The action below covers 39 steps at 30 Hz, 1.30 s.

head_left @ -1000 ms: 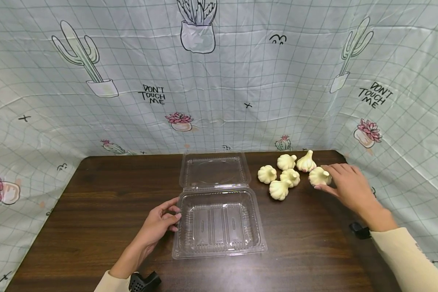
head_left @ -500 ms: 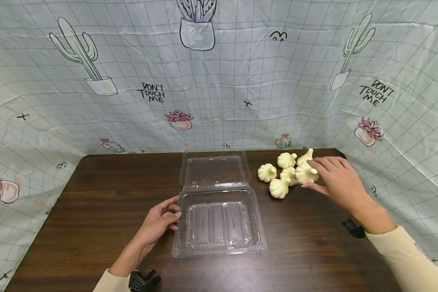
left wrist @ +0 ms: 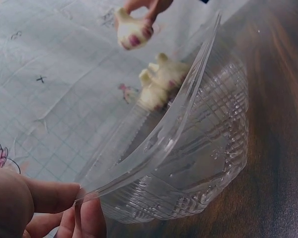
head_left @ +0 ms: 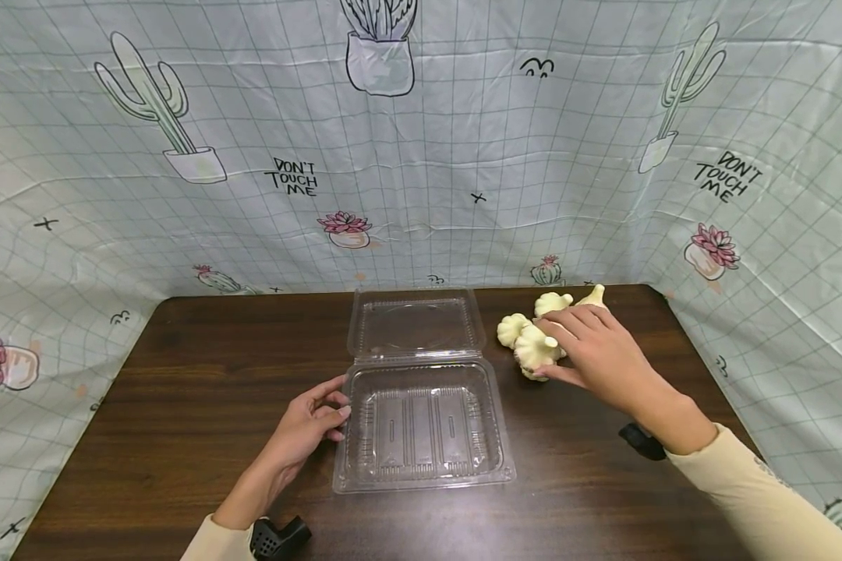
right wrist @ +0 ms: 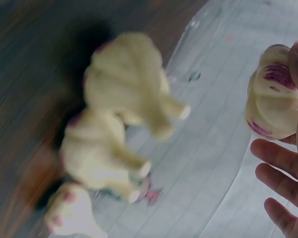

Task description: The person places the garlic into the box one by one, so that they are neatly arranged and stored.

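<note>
A clear plastic clamshell container (head_left: pixel 424 432) lies open on the dark wooden table, its lid (head_left: pixel 417 323) folded back toward the wall. My left hand (head_left: pixel 307 422) pinches the container's left rim between thumb and fingers, as the left wrist view also shows. My right hand (head_left: pixel 603 354) grips a garlic bulb (head_left: pixel 533 348), cream with purple patches in the right wrist view. That bulb is raised above the table and overlaps other garlic bulbs (head_left: pixel 512 330) in the head view. Part of the group is hidden behind the right hand.
Several garlic bulbs (right wrist: pixel 97 148) sit close together on the table, right of the lid. A patterned cloth (head_left: pixel 428 156) with cactus drawings hangs behind the table's back edge and along its sides. Bare tabletop (head_left: pixel 203 374) shows left of the container.
My right hand has lifted a garlic bulb from the right of the group and carried it leftward over the others. The left hand and container have stayed in place.
</note>
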{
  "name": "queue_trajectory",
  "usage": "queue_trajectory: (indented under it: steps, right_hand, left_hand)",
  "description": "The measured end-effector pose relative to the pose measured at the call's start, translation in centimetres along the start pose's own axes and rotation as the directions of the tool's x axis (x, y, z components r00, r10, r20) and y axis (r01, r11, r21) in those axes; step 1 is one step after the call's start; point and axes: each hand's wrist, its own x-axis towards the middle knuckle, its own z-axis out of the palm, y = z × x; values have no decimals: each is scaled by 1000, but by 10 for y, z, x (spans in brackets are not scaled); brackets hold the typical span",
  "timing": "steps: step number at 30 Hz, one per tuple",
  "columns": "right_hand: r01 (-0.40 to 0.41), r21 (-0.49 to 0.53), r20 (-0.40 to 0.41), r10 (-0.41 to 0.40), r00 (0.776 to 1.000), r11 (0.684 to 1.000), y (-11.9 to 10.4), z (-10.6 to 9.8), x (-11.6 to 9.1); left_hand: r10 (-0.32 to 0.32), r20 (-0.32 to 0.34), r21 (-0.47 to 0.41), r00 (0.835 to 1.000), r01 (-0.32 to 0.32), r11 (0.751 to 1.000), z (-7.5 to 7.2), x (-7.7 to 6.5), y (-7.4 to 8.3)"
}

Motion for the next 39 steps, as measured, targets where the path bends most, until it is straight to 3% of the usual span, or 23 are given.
queue_trajectory:
  steps: [8, 24, 39]
  right_hand:
    - [81, 77, 7, -82, 997, 994, -25, 13, 18]
    - [208, 75, 90, -214, 973, 975, -60, 33, 50]
    - [273, 57, 159, -279, 947, 960, -83, 46, 74]
  left_hand:
    - [-3, 12, -1, 1000, 3, 1000, 0, 1, 0]
    - [-16, -15, -17, 1000, 15, 1000, 2, 3, -1]
    - [-23, -18, -27, 1000, 23, 999, 4, 3, -1]
